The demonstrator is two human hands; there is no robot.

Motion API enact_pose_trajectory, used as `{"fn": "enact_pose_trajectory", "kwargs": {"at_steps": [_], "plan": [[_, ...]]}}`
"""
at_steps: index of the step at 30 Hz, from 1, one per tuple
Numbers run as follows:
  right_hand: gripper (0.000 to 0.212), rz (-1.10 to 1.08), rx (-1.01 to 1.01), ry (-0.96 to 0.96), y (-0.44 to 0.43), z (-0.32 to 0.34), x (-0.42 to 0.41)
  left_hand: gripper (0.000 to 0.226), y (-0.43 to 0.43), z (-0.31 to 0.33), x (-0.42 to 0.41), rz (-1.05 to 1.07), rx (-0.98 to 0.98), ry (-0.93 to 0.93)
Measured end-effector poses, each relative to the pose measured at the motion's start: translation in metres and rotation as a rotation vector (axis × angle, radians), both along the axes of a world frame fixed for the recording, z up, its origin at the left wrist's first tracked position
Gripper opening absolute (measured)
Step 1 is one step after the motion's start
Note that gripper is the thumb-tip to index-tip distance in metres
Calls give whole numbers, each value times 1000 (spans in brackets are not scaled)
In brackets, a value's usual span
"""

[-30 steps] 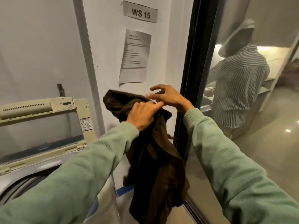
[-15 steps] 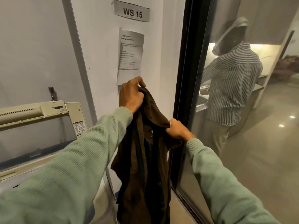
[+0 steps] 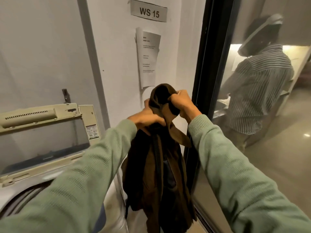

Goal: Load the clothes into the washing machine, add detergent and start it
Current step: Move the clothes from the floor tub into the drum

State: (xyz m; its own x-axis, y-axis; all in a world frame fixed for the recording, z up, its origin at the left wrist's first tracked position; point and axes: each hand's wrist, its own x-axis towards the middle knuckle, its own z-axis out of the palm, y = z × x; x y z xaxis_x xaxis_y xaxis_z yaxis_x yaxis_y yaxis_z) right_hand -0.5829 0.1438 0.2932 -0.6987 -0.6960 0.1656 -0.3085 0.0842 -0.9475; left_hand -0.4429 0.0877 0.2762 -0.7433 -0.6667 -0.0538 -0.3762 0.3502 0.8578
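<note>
Left grip (image 3: 148,119) closed round the bunched top of a dark brown garment (image 3: 156,174), centre frame. Right grip (image 3: 182,105) just beside it, slightly higher, fingers curled into the same fold. Garment hangs straight down in the air between the green sleeves (image 3: 75,190), right of the washing machine (image 3: 18,194), not in it. Machine sits lower left, lid (image 3: 42,137) raised. Wall above: paper notice (image 3: 148,58), sign "WS 15" (image 3: 149,12). Right of the black frame (image 3: 203,64), behind glass, a person in a striped shirt (image 3: 257,91).
</note>
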Motion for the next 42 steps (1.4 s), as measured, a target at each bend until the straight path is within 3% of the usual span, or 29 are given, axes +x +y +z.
{"fn": "enact_pose_trajectory", "kwargs": {"at_steps": [2, 4, 7, 9, 11, 12, 14, 16, 20, 26, 28, 30, 31, 33, 37, 39, 41, 42], "plan": [[14, 48, 51, 34, -1, 9, 8, 64, 2, -12, -2, -32, -4, -81], [14, 84, 89, 56, 1, 13, 14, 40, 7, -20, -5, 61, -10, 4], [11, 175, 70, 12, 11, 16, 20, 57, 5, -33, -15, 405, -122, 207], [16, 317, 38, -10, 21, 15, 16, 58, 2, -33, -20, 489, -90, 307], [40, 462, 30, 24, 29, 8, 3, 54, -3, -27, -25, 537, -3, 391], [61, 483, 72, 85, 33, 3, -5, 54, -4, -23, -27, 577, 40, 435], [110, 416, 226, 214, 39, -16, -19, 53, -6, -16, -31, 651, 131, 552], [143, 378, 346, 213, 42, -43, -21, 50, -6, -9, -36, 695, 222, 665], [162, 290, 330, 265, 29, -95, 3, 43, 7, 9, -48, 667, 408, 857], [151, -176, 115, 58, 21, -142, 38, 31, 9, 26, -43, 592, 651, 978], [122, -200, 131, -15, 23, -142, 41, 35, 7, 29, -34, 550, 691, 972], [65, -278, 125, -31, 23, -131, 42, 37, -1, 28, -20, 520, 709, 956], [45, -333, 112, -9, 23, -123, 40, 39, -10, 27, -10, 513, 723, 942], [32, -385, 77, 46, 22, -106, 36, 44, -30, 22, 13, 505, 739, 880], [27, -408, 82, 140, 13, -76, 29, 60, -54, 14, 56, 423, 683, 657], [30, -426, 94, 189, 9, -66, 28, 89, -63, 10, 70, 650, 491, 614], [35, -447, 122, 226, 6, -60, 29, 117, -68, 10, 85, 870, -63, 554], [34, -454, 132, 237, 5, -58, 30, 117, -68, 9, 88, 823, -376, 434]]}}
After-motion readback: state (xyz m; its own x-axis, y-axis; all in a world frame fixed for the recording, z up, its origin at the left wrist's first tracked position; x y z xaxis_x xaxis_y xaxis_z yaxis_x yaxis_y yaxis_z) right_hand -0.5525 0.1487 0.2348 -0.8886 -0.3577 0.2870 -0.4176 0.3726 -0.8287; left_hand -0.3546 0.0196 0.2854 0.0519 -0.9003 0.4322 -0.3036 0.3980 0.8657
